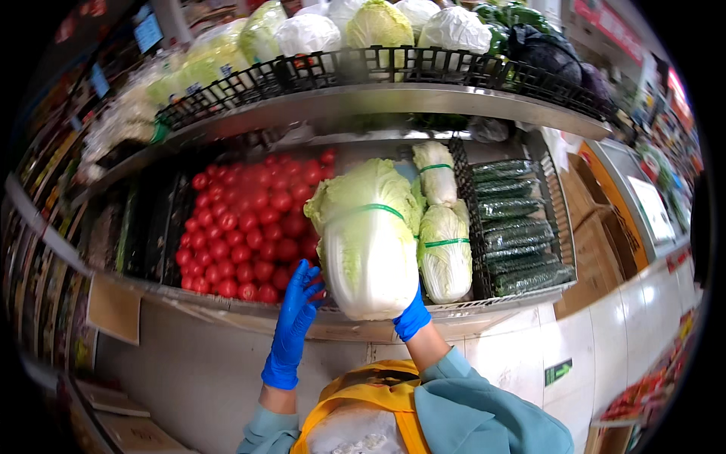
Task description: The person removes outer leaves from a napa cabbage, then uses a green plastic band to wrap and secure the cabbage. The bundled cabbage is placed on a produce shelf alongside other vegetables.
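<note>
A large napa cabbage [371, 255] with a green band around it is held up before me, over the produce bin. My right hand [413, 318], in a blue glove, grips it from below on its right side; most of its fingers are hidden behind the cabbage. My left hand [294, 318], also gloved in blue, is raised to the left of the cabbage, fingers apart and holding nothing. Just beyond that hand lie many red tomatoes [244, 238]. Right of the held cabbage, smaller banded napa cabbages [446, 252] [435, 173] lie in the bin.
Wrapped cucumbers [519, 232] lie beyond a black divider [466, 227]. Above the bin, a metal shelf edge [397, 99] juts out, with a black plastic rail [391, 65] and wrapped cabbages [309, 34]. Cardboard boxes [592, 249] stand at right on the tiled floor [510, 352].
</note>
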Available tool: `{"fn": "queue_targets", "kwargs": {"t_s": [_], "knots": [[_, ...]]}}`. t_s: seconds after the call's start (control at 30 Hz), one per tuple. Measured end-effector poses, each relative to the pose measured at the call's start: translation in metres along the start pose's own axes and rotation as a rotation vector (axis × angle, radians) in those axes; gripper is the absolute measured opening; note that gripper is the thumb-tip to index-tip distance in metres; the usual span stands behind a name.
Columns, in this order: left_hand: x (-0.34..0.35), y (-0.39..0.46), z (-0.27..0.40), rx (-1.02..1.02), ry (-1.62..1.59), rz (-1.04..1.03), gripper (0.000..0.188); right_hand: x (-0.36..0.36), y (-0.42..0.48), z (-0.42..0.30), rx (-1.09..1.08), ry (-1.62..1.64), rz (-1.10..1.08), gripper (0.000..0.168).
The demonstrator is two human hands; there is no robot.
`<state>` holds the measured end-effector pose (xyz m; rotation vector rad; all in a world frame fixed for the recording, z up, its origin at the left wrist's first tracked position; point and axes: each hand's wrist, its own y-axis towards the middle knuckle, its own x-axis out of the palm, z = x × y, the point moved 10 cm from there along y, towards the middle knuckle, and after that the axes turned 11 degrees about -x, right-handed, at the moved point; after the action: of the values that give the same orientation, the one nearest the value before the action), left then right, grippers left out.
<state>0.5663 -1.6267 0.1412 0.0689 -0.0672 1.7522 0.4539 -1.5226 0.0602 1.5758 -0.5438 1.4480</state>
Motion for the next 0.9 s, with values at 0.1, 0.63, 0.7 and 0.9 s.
{"fn": "queue_targets", "kwargs": {"t_s": [0.1, 0.63, 0.7, 0.9], "knots": [[-0.007, 0.03, 0.01, 0.008, 0.026, -0.161, 0.073, 0.032, 0.014, 0.015, -0.054, 0.067, 0.053, 0.051], [-0.014, 0.18, -0.08, -0.36, -0.314, -0.088, 0.058, 0.01, 0.117, -0.076, 0.025, -1.525, 0.118, 0.063], [-0.017, 0.185, -0.098, -0.485, -0.568, -0.125, 0.055, 0.009, 0.127, -0.071, 0.207, -1.373, 0.084, 0.055], [0.008, 0.195, -0.069, -0.479, -0.982, -0.284, 0.05, -0.038, 0.104, -0.117, -0.247, -1.045, 0.328, 0.059]]}}
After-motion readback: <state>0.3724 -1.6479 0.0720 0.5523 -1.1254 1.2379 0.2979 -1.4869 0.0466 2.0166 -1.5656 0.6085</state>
